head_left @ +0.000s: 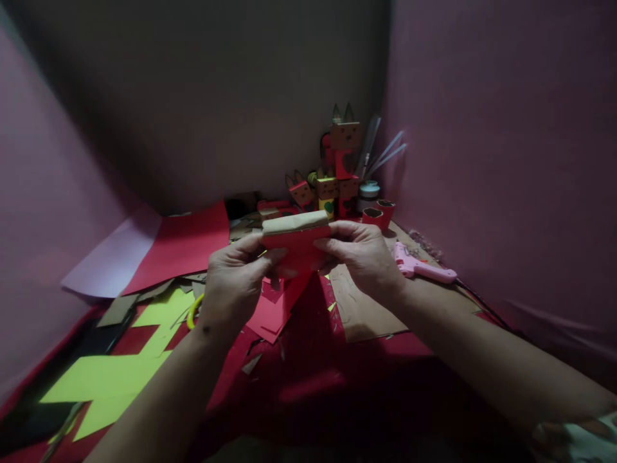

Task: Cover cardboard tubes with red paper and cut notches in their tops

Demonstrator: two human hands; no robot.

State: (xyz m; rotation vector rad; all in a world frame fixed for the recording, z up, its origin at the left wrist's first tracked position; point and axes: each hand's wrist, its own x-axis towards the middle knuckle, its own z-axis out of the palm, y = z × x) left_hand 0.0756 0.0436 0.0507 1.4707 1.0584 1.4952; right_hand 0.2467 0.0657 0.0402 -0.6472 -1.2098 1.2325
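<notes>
Both hands hold up one piece between them at the middle of the view: a sheet of red paper (297, 249) with a tan cardboard roll or folded cardboard (295, 222) along its top edge. My left hand (241, 273) is closed on its left side, the thumb lying across the red paper. The right side is pinched by my right hand (361, 254), its thumb also in front. Whether the paper is stuck to the cardboard I cannot tell. Below it, cut pieces of red paper (270, 312) lie on the red tablecloth (308, 379).
A pink glue gun (424, 267) rests on a cardboard sheet (366, 312) at right. Yellow paper (110, 379) and a large red sheet (187, 247) lie at left. Behind stand several cardboard animal figures (344, 151), red-wrapped tubes (372, 217) and a lidded jar (369, 193).
</notes>
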